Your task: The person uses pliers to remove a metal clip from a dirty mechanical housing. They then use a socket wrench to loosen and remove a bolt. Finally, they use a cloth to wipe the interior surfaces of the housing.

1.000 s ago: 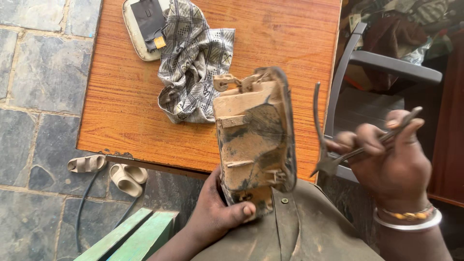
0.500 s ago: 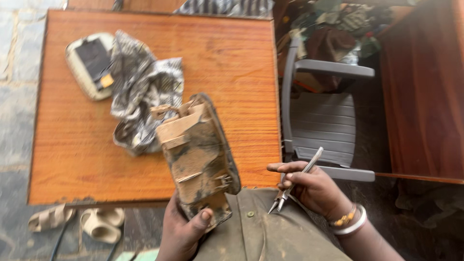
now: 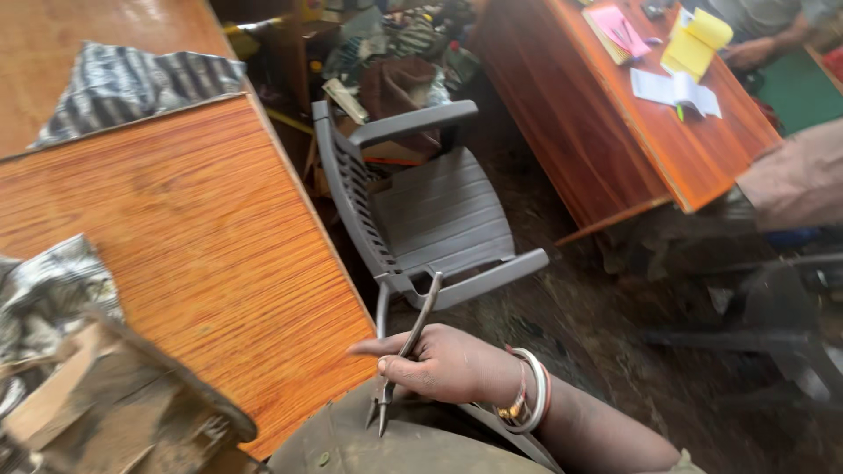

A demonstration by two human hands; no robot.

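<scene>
- Right hand (image 3: 448, 364): its grip is closed around a pair of metal pliers (image 3: 406, 353). Fingers (image 3: 399, 379) wrap the tool near its middle; a bangle (image 3: 533, 391) sits on the wrist.
- Pliers: held steeply tilted. The two pointed tips point down and sit just above, or touching, the olive-clad knee (image 3: 369, 443); which of the two cannot be told. The long handles rise up and to the right, out of the top of the fist, towards the chair.
- Left hand: out of view, so the state of its grip cannot be told.
- Worn sandal (image 3: 114, 412): lower left corner, blurred, a dirty sole with pale card-like layers at its edge. It lies well to the left of the right hand, apart from the pliers, in front of the near surface (image 3: 193, 228).
- Near surface: orange wood-grain top. It carries a patterned grey cloth (image 3: 48, 294) at the left edge and a striped cloth (image 3: 140, 83) further back.
- Grey plastic chair (image 3: 421, 211): stands just beside the near surface, beyond the right hand; seat bare.
- Far surface (image 3: 615, 114): reddish wood, upper right. It carries yellow, pink and white papers (image 3: 680, 61).
- Another person's arm (image 3: 790, 184): at the right edge, beside the far surface.
- No containers can be made out.
</scene>
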